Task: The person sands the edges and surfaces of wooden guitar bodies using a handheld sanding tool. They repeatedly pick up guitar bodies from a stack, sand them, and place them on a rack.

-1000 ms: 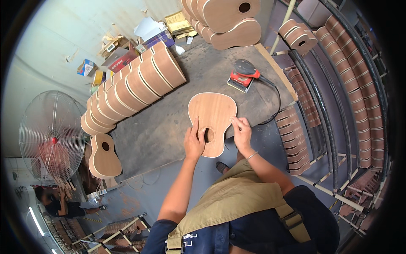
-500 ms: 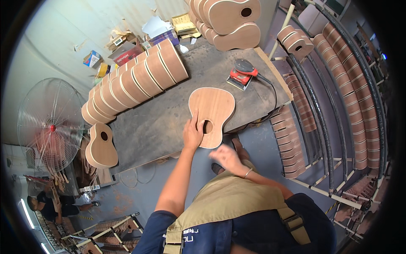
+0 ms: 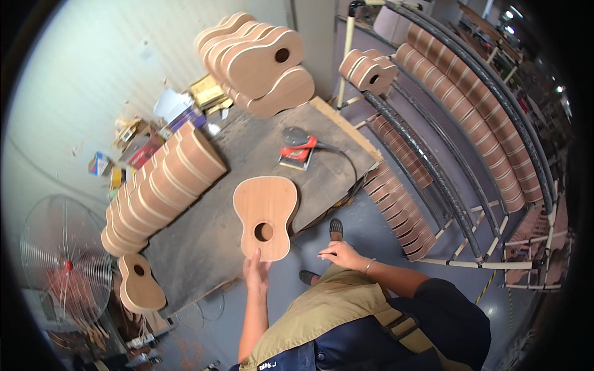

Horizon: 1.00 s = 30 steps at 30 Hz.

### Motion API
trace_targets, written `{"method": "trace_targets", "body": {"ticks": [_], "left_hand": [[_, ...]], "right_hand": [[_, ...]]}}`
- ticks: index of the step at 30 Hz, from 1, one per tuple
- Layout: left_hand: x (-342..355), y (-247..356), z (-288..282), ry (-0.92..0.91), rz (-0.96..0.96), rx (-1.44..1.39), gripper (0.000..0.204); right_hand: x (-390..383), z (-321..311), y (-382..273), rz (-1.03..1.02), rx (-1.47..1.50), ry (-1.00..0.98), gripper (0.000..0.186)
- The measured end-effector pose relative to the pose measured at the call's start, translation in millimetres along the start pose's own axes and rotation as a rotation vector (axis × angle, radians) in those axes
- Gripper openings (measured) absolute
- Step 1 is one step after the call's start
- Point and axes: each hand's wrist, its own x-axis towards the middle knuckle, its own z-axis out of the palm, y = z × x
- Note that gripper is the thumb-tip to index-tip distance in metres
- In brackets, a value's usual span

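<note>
My left hand (image 3: 256,269) grips the lower edge of a pale wooden guitar body (image 3: 266,213) with a round sound hole, holding it face up over the near edge of the dark workbench (image 3: 204,247). Just to the right of that body, my right hand (image 3: 342,254) hovers beyond the bench edge, fingers loosely apart and holding nothing.
A row of guitar bodies on edge (image 3: 158,188) lines the bench's left side, and a stack (image 3: 260,62) stands at the far end. A red sander (image 3: 300,148) with a cable lies on the bench. Racks of bodies (image 3: 470,123) curve along the right. A fan (image 3: 62,266) stands at the left.
My right hand has let go of the guitar body and drawn back to the right. The left hand alone now holds it, shifted to its lower edge.
</note>
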Motion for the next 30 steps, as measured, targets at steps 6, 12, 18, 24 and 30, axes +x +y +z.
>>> {"method": "trace_targets", "body": {"ticks": [6,12,18,24,30], "left_hand": [[-44.5,68.6,45.2,-0.269,0.303,0.02,0.084],[-2.9,137.1,267.2,-0.543,0.688,0.565,0.067],[89.0,69.5,526.9,-0.723,1.109,0.96,0.065],[156.0,9.3,685.0,-0.709,1.219,1.195,0.066],[208.7,-10.1,743.5,-0.62,1.207,1.513,0.078]], "right_hand": [[-26.7,-63.2,47.7,0.137,-0.028,0.252,0.021],[-30.0,-121.9,77.9,0.228,0.009,0.455,0.018],[-37.3,-171.6,104.5,0.298,-0.016,0.689,0.019],[-74.3,-186.1,118.4,0.547,-0.041,0.84,0.02],[-91.4,-177.6,128.1,0.585,-0.014,0.901,0.02]]}}
